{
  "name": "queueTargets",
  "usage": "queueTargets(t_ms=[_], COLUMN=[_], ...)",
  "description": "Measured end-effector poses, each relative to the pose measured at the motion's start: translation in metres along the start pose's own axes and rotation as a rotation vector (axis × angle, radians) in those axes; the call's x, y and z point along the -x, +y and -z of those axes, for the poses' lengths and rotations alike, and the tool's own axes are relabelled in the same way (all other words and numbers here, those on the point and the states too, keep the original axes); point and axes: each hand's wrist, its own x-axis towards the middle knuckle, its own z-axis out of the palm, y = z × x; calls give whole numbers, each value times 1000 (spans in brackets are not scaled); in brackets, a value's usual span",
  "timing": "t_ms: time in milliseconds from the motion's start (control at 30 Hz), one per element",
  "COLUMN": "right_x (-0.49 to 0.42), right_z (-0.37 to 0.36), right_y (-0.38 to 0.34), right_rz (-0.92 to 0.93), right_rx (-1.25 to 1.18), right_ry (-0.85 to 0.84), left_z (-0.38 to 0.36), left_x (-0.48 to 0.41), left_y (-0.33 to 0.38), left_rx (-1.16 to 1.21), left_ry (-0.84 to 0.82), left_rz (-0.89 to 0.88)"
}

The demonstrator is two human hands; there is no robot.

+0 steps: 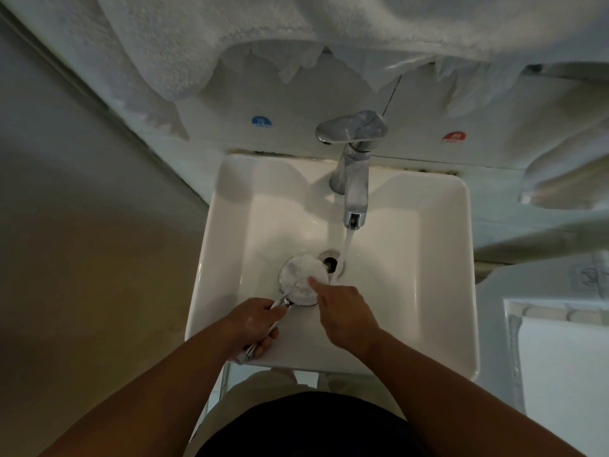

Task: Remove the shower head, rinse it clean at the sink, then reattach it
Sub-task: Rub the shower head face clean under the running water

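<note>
The shower head (301,278) is held in the sink (445,258), just beside the drain (330,260). Its handle (281,301) is grasped by the left hand (255,321); its face is touched by a straight finger (314,282) of the right hand (346,311).

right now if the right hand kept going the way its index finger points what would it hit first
The shower head: the right hand points its index finger up-left at the round face, and the tip seems to be touching it, though depth is hard to judge. The left hand grips its handle.
</note>
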Motion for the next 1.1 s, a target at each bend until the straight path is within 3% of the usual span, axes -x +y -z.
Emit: queueTargets(t_ms=[133, 233, 367, 467, 600, 733, 833, 967, 1100], right_x=[-6, -4, -11, 2, -9, -4, -15, -4, -13], right_z=[1, -1, 10, 3, 6, 1, 11, 3, 5], right_y=[10, 1, 10, 3, 13, 7, 20, 7, 10], right_rz=[-24, 19, -66, 25, -42, 23, -41, 40, -20], right_rx=[13, -9, -5, 11, 16, -10, 12, 9, -4], right_ry=[73, 20, 105, 5, 93, 5, 62, -5, 74], left_z=[-2, -1, -2, -1, -1, 0, -2, -1, -1], left_x=[3, 2, 2, 2, 4, 4, 5, 5, 6], left_y=[3, 2, 1, 1, 3, 1, 3, 4, 3], left_rx=[-7, 17, 10, 12, -17, 10, -4, 0, 2], left_ry=[3, 0, 5, 5, 3, 1, 3, 8, 0], left_rz=[-3, 12, 4, 4, -16, -3, -5, -3, -11])
